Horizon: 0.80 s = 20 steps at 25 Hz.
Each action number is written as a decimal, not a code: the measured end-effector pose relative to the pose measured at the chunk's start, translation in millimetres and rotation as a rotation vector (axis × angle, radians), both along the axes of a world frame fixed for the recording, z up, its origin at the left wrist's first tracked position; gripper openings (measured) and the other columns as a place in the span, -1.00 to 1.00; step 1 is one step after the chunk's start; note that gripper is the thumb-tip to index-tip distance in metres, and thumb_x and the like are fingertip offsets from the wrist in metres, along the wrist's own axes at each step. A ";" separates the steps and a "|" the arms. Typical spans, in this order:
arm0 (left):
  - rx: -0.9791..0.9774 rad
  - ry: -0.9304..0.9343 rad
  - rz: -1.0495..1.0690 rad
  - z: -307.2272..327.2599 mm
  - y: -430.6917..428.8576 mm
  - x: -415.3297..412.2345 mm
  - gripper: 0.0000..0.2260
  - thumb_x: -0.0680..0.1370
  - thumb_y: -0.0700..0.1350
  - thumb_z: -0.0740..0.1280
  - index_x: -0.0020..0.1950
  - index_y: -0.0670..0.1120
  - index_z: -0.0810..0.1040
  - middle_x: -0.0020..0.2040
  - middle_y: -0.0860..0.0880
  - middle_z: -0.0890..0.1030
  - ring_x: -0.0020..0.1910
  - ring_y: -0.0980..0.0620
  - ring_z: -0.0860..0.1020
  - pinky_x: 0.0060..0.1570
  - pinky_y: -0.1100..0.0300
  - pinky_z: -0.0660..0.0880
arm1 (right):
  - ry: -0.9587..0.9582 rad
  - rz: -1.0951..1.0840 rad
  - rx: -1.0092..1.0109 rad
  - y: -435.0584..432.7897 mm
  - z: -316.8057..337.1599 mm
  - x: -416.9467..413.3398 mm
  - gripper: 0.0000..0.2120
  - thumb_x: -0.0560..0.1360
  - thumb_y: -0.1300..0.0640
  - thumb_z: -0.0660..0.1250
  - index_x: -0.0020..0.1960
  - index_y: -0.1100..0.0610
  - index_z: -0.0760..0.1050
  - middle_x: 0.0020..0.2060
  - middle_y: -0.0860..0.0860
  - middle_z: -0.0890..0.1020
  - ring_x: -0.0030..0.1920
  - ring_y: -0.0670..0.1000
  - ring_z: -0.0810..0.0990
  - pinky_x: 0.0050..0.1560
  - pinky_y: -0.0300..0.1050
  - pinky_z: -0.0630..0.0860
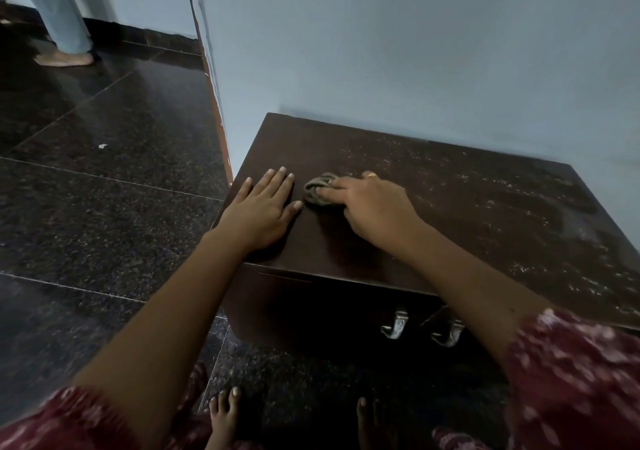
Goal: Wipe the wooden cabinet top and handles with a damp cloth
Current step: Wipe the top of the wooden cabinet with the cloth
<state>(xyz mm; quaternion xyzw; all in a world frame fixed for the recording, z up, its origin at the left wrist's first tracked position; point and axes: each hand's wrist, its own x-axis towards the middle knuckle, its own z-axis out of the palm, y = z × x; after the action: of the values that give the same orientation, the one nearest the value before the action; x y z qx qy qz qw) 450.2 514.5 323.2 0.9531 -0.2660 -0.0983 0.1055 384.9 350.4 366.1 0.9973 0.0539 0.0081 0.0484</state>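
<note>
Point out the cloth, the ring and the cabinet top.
cloth [317, 190]: head view, on its exposed bunched folds.
ring [372, 174]: head view, on the gold band.
cabinet top [485, 200]: head view, on its bare dusty right part.

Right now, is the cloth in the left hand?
No, the cloth is bunched under the right hand, while the left hand lies flat on the cabinet top.
</note>
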 end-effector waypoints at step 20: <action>0.058 0.005 0.043 -2.6 -5.5 -0.5 -0.46 0.63 0.11 -0.11 0.56 -0.03 -0.15 0.58 0.02 -0.19 0.56 0.08 -0.22 0.51 0.02 -0.25 | 0.007 -0.282 -0.016 -33.3 -3.7 100.7 -0.62 0.56 0.25 0.12 0.35 0.08 0.40 0.25 0.20 0.49 0.22 0.22 0.48 0.15 0.12 0.47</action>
<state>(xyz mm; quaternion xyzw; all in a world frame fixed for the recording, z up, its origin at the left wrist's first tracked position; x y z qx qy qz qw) 449.7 509.0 320.7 0.9610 -0.2424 -0.1061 0.0806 485.6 317.1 362.4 0.9946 -0.0864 -0.0027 0.0568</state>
